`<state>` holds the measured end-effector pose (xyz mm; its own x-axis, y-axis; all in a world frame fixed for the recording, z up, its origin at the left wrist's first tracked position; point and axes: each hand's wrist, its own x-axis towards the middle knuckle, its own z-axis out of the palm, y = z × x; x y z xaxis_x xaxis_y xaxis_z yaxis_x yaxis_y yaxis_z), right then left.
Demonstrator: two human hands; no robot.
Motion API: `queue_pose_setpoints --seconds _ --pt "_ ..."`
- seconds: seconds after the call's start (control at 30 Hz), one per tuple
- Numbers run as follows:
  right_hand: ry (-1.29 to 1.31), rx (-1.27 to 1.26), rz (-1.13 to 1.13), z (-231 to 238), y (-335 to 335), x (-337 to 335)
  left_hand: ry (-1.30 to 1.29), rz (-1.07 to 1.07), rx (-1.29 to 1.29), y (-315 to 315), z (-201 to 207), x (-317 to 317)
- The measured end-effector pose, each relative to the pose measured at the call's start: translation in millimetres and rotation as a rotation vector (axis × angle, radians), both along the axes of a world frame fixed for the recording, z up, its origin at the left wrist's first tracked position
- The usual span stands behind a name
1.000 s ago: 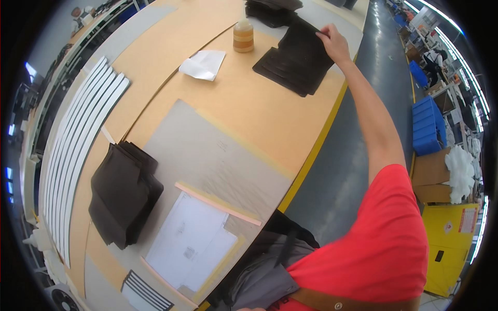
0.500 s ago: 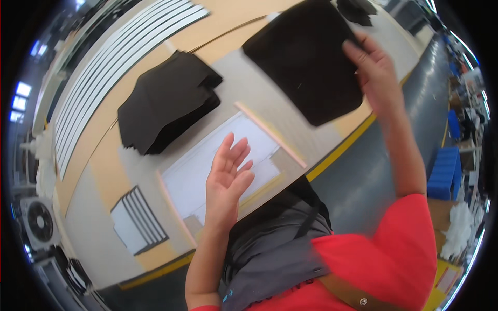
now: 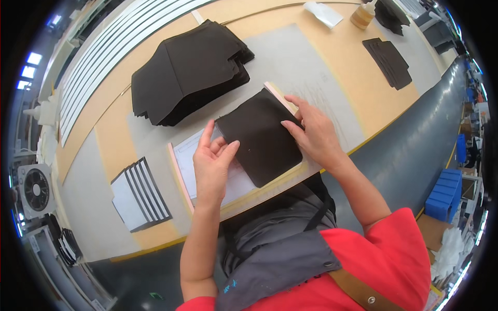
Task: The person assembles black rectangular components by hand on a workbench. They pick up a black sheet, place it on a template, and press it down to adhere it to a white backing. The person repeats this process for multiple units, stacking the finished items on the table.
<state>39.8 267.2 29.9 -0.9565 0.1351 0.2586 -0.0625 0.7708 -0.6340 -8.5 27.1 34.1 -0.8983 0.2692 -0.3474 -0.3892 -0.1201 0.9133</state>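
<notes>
A black, roughly square sheet [image 3: 262, 140] with rounded corners lies over the right part of a white paper template [image 3: 194, 155] flanked by pale pink strips. My right hand [image 3: 317, 132] grips its right edge, thumb on top and the other fingers at the far side. At its left edge is my left hand [image 3: 211, 168], the thumb lapping over the sheet and the index finger stretched along the corner. The undersides of both grips are partly hidden. Just beyond stands a thick stack of folded black pieces [image 3: 194, 67].
White strips [image 3: 119, 57] run along the table's far left. A striped white-and-black piece [image 3: 140, 197] lies to the left. Smaller black pieces [image 3: 389, 62], a bottle of amber liquid [image 3: 362, 16] and crumpled white paper [image 3: 324, 14] are at the far right. A fan [image 3: 36, 189] stands at left.
My right hand has brought the black sheet down and left onto the template. My left hand, empty before, has come to the sheet's left edge.
</notes>
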Motion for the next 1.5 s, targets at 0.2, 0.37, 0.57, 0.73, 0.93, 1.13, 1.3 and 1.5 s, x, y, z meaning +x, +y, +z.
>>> queue_pose_setpoints --seconds 0.2,0.37,0.57,0.73,0.93,1.13,1.3,1.5 --pt "-0.017 0.138 0.004 -3.9 2.3 -1.1 0.845 0.01 -0.692 7.3 5.2 0.1" --pt "0.24 0.239 -0.001 -8.6 9.5 2.7 1.075 -0.281 -0.812 33.4 -3.0 10.5" --pt "0.085 0.448 0.14 -7.0 15.1 43.5 1.167 -0.382 -0.93 48.1 -10.1 5.1" --pt "0.062 0.432 0.131 -7.9 11.3 48.1 1.158 -0.43 -0.962 46.2 -9.7 2.6" --pt "0.086 0.392 0.123 -10.4 10.1 51.0 1.161 -0.448 -0.974 43.1 -6.7 1.1" --pt "0.078 0.4 0.107 -9.4 9.0 49.6 1.173 -0.425 -0.966 55.3 -4.6 -3.8" --pt "0.091 0.405 0.1 -9.2 8.6 48.7 1.236 -0.459 -0.987 67.5 -12.2 -14.4" --pt "0.104 0.414 0.13 -9.7 15.5 68.4 1.218 -0.496 -1.003 67.4 -12.3 -15.7"
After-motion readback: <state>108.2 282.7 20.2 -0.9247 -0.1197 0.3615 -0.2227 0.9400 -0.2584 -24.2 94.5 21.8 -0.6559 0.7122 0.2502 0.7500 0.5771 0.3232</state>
